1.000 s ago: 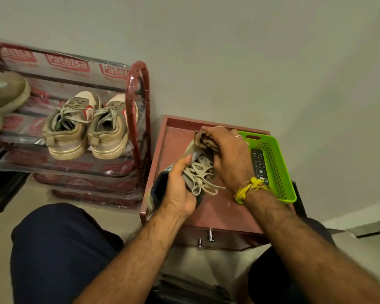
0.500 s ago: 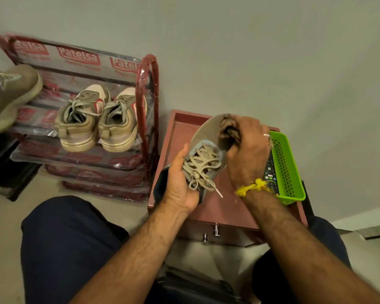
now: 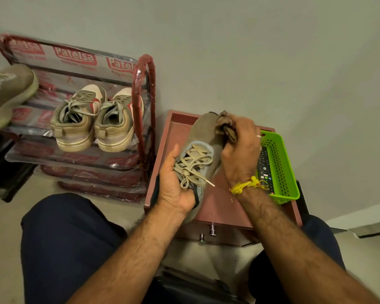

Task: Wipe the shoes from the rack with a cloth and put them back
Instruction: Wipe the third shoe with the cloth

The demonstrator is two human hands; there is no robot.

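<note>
Now, far left, a lone tan shoe (image 3: 8,93) sits on the rack's (image 3: 144,110) upper shelf, and a beige pair (image 3: 94,121) rests on the shelf beside the red end frame. Moving right, the left hand (image 3: 176,185) has its grip wrapped round the heel end of the grey shoe (image 3: 203,145), held over the reddish worktop (image 3: 219,200). The shoe's toe now points up and away more than a second ago, exposing the toe fabric. The right hand (image 3: 239,150) clutches the brown cloth (image 3: 225,128) against that toe; the wipe has shifted from the laces forward. Whether the sole has been done I can't tell. Far right, a green basket (image 3: 281,167) holds a remote (image 3: 264,170). Returning the shoe looks a way off.
</note>
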